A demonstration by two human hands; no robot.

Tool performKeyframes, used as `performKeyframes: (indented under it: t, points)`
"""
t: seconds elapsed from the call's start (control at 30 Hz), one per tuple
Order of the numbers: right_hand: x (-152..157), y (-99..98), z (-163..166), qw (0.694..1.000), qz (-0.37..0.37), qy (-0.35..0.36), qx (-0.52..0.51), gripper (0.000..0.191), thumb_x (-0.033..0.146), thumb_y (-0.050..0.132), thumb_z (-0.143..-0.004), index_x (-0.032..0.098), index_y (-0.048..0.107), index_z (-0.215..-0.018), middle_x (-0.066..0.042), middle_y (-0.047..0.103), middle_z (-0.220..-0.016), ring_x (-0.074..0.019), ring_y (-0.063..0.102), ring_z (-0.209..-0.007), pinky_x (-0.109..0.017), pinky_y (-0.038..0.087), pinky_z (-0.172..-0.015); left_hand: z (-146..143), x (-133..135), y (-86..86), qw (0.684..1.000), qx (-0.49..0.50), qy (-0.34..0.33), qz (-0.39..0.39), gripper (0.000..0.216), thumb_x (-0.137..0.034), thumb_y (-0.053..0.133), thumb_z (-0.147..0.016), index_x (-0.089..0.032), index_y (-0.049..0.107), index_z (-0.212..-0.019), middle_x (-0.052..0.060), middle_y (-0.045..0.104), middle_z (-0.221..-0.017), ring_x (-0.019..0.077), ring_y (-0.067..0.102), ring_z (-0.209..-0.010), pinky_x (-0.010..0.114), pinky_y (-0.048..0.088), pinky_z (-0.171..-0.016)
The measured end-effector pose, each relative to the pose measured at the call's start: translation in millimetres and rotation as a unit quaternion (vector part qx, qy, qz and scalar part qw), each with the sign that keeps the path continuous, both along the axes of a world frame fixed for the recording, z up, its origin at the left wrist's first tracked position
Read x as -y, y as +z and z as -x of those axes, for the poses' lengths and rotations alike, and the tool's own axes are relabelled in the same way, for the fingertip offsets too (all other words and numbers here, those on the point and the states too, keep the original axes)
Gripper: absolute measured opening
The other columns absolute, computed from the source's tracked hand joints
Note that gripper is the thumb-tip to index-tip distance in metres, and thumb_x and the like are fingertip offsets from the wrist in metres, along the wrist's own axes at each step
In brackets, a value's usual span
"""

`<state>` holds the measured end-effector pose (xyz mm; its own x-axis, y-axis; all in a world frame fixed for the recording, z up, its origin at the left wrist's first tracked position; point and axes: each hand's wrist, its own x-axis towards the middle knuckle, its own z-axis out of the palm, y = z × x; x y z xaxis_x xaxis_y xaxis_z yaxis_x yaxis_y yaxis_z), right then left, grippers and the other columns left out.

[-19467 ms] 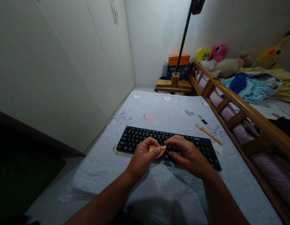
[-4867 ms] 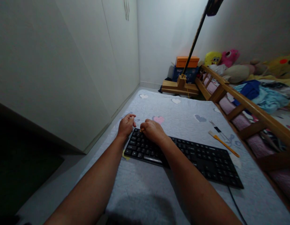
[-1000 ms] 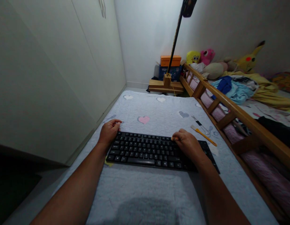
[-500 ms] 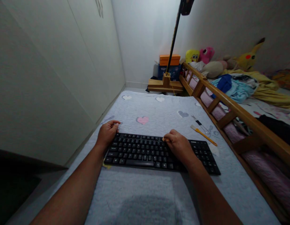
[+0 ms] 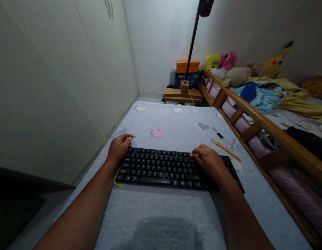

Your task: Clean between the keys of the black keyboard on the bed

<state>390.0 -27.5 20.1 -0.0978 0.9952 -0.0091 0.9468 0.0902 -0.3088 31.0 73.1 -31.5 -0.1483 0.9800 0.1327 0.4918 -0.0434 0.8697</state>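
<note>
A black keyboard [image 5: 155,170] lies flat across the bed cover. At its far left corner is my left hand [image 5: 120,147], thumb and fingers pinched together; a small pale bit shows at the fingertips, too small to name. My right hand [image 5: 209,159] is above the far right part of the keys, closed on a small orange-tan piece [image 5: 194,155]. Most of that piece is hidden in the fingers, and the hand and forearm cover part of the number keys. Right of the keyboard lie a yellow-handled brush [image 5: 227,150] and a thin wire tool with a black grip [image 5: 221,136].
A pale cover with hearts [image 5: 161,118] spreads under everything. The wooden bed rail [image 5: 257,119] runs along the right, with clothes and plush toys beyond it. White cabinet doors [image 5: 72,86] stand left. At the back is a wooden stand [image 5: 183,93] with a black pole.
My right hand has slid right along the top rows of keys with the orange-tan piece, uncovering more keys in the middle. The left hand has stayed at the corner.
</note>
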Motion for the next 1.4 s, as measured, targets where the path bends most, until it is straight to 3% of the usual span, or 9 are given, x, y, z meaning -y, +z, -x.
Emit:
performKeyframes:
  t: [0.63,0.87,1.0,1.1,1.23,1.4]
  points:
    - [3.1,-5.0,-34.4,0.999,-0.004,-0.031,-0.031,0.021,0.024,0.055,-0.09,0.022,0.076,-0.088,-0.005,0.067,-0.09,-0.0179,0.061,-0.085,-0.028,0.041,-0.077,0.7,-0.5,-1.6,1.0,0.006,0.001,0.002,0.034,-0.044,0.058,-0.074,-0.018,0.072,-0.09,-0.002,0.058,-0.056,0.0181,0.054,-0.052,0.028,0.038,-0.053]
    - [4.9,2.9,-45.6,0.999,0.015,-0.05,-0.014,0.024,0.022,0.052,-0.089,0.021,0.076,-0.085,-0.006,0.069,-0.088,-0.0189,0.062,-0.085,-0.029,0.04,-0.075,2.7,-1.8,-3.6,1.0,-0.011,-0.004,-0.005,0.033,-0.043,0.057,-0.076,-0.018,0.072,-0.092,-0.001,0.058,-0.057,0.0188,0.055,-0.054,0.029,0.039,-0.055]
    - [5.6,6.6,-45.0,0.997,0.0,-0.08,-0.017,0.021,0.024,0.056,-0.088,0.022,0.077,-0.085,-0.005,0.068,-0.086,-0.0189,0.062,-0.086,-0.028,0.041,-0.076,4.0,-3.1,-5.1,1.0,-0.017,-0.005,0.0,0.033,-0.042,0.056,-0.077,-0.018,0.072,-0.093,-0.001,0.059,-0.057,0.0192,0.055,-0.054,0.029,0.039,-0.055]
    - [3.7,4.1,-37.3,0.998,-0.022,-0.051,-0.037,0.021,0.024,0.056,-0.089,0.021,0.076,-0.088,-0.005,0.068,-0.089,-0.0181,0.061,-0.087,-0.028,0.041,-0.079,4.7,-3.5,-6.4,1.0,-0.018,-0.007,-0.001,0.034,-0.043,0.056,-0.078,-0.018,0.072,-0.094,-0.001,0.059,-0.058,0.0194,0.056,-0.055,0.029,0.039,-0.055]
    - [2.1,1.3,-30.6,1.0,-0.011,-0.02,0.001,0.024,0.023,0.052,-0.092,0.021,0.076,-0.089,-0.006,0.066,-0.092,-0.0175,0.06,-0.086,-0.027,0.04,-0.076,5.1,-3.7,-7.4,1.0,-0.017,-0.01,-0.001,0.036,-0.044,0.056,-0.078,-0.017,0.073,-0.095,-0.001,0.059,-0.057,0.0194,0.056,-0.054,0.029,0.039,-0.055]
    - [5.2,4.6,-47.6,0.998,0.008,-0.036,0.06,0.026,0.021,0.051,-0.091,0.02,0.077,-0.089,-0.008,0.067,-0.09,-0.0192,0.061,-0.085,-0.029,0.039,-0.072,4.1,-4.3,-5.6,1.0,-0.019,-0.012,-0.002,0.039,-0.045,0.056,-0.076,-0.016,0.073,-0.096,-0.001,0.059,-0.058,0.0196,0.056,-0.056,0.029,0.04,-0.057]
